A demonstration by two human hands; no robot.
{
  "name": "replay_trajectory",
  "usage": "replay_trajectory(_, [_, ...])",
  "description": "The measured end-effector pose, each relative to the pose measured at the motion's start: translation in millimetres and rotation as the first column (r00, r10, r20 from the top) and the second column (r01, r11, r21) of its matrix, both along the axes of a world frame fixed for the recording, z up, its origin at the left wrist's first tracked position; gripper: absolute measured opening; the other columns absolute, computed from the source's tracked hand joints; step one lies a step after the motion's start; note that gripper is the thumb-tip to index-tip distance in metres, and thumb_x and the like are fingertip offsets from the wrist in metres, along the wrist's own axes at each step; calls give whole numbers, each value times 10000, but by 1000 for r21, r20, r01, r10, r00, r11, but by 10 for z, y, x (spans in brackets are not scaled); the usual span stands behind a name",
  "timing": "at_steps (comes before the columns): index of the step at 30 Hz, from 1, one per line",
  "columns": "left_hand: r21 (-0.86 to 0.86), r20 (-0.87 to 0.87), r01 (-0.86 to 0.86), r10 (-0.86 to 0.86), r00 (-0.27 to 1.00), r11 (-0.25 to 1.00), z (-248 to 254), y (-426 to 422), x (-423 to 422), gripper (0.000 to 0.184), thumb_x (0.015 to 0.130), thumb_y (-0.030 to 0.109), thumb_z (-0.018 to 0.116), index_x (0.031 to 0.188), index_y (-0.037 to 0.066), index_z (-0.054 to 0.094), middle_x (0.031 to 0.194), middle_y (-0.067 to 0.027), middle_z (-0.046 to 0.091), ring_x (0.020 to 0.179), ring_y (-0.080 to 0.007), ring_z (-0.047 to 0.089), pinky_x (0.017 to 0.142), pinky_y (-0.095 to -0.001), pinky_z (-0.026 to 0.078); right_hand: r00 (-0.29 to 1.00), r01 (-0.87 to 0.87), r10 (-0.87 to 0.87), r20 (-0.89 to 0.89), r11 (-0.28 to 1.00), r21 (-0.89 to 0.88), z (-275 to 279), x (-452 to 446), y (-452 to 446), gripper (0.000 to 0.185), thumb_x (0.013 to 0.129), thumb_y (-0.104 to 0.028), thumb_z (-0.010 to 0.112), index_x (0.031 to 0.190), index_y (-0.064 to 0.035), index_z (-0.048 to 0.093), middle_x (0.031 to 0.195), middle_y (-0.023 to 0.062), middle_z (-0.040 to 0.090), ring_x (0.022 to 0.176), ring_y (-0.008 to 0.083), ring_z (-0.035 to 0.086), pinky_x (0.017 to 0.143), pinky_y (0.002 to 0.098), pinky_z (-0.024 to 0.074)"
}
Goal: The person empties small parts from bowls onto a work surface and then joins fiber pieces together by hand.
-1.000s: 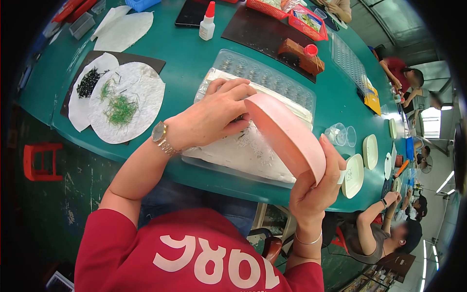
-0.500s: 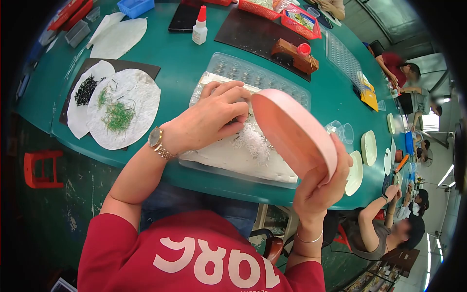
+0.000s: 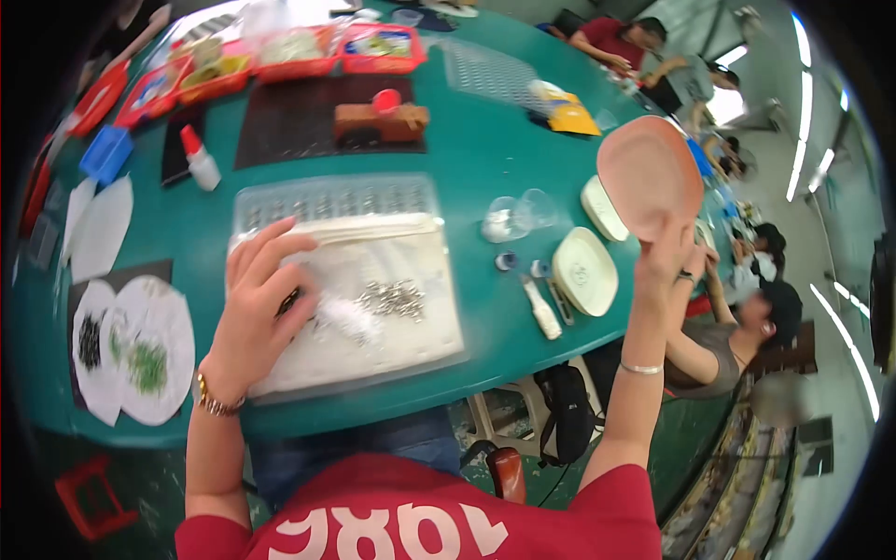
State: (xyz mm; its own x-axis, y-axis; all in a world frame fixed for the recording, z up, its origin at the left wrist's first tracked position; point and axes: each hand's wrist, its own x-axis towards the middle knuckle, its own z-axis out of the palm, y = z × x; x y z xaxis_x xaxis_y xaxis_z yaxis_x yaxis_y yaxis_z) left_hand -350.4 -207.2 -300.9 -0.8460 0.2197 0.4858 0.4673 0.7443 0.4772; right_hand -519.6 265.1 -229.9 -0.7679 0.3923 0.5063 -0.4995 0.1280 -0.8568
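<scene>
Fingers (image 3: 285, 250) curl on the left hand (image 3: 250, 322), left of centre, gripping or not I cannot tell, and a sweep could scatter the white slivers (image 3: 350, 319) beside it, while the right hand (image 3: 665, 257) clamps the pink dish (image 3: 651, 177), upper right, by one edge, risking a slip.

Loose pieces (image 3: 393, 299) on pad (image 3: 411, 350)

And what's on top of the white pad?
A heap of white bits and, beside it, small silvery pieces. The left hand covers part of the pad; whatever lies beneath it cannot be seen.
</scene>
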Motion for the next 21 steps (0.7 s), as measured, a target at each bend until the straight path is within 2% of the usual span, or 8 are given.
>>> replay_trajectory(2, [37, -14, -32, 33, 999, 999, 24, 20, 5, 143, 800, 25, 736, 879, 68, 625, 1308, -94, 649, 1403, -364, 497, 1145, -483, 338, 988, 136, -130, 86, 988, -69, 65, -272, 191, 383, 1052, -216, 572, 1388, -40, 515, 1305, 112, 630, 1061, 233, 695, 805, 417, 640])
replay_trajectory(4, [76, -34, -62, 65, 997, 995, 27, 32, -5, 147, 801, 7, 732, 888, 63, 628, 1292, -99, 661, 1394, -365, 508, 1136, -476, 357, 944, 185, -161, 288, 981, -57, -112, -652, 606, 378, 1043, -286, 585, 1350, -73, 525, 1271, 123, 651, 1021, 274, 720, 766, 505, 659])
replay_trajectory(6, [103, -39, -100, 104, 994, 990, 18, 18, -2, 142, 808, -8, 722, 891, 58, 628, 1275, -104, 672, 1387, -366, 516, 1130, -473, 372, 884, 152, -41, 465, 967, -203, -317, -911, 751, 403, 1018, -352, 653, 1327, -105, 576, 1234, 111, 673, 1058, 310, 697, 845, 533, 623])
replay_trajectory(8, [118, -35, -126, 131, 991, 985, 11, 7, -19, 130, 819, -20, 706, 891, 53, 625, 1257, -108, 682, 1382, -369, 522, 1126, -472, 382, 834, 81, 64, 548, 968, -236, -515, -1126, 687, 428, 1009, -355, 664, 1324, -74, 587, 1196, 127, 687, 1046, 318, 701, 869, 538, 620])
replay_trajectory(14, [121, -6, -172, 174, 985, 978, -12, 21, -23, 109, 839, -27, 667, 900, 34, 602, 1231, -119, 684, 1375, -372, 526, 1141, -473, 371, 767, -26, 182, 616, 967, -253, -812, -1527, 66, 468, 1033, -353, 628, 1320, 10, 561, 1204, 171, 678, 1032, 322, 706, 849, 512, 633])
replay_trajectory(20, [116, 1, -179, 180, 984, 977, -25, 5, -49, 121, 835, -45, 655, 904, 31, 592, 1210, -121, 682, 1363, -379, 529, 1133, -474, 377, 729, -59, 197, 655, 972, -227, -962, -1663, -152, 491, 1034, -325, 625, 1334, 54, 537, 1207, 179, 671, 1034, 311, 705, 858, 447, 642])
replay_trajectory(21, [119, -3, -176, 178, 984, 977, -27, -2, -51, 122, 835, -47, 655, 905, 32, 593, 1206, -121, 682, 1363, -381, 529, 1133, -476, 376, 731, -80, 177, 659, 981, -175, -978, -1661, -130, 481, 1031, -311, 624, 1326, 60, 544, 1203, 170, 674, 1036, 296, 705, 856, 432, 643])
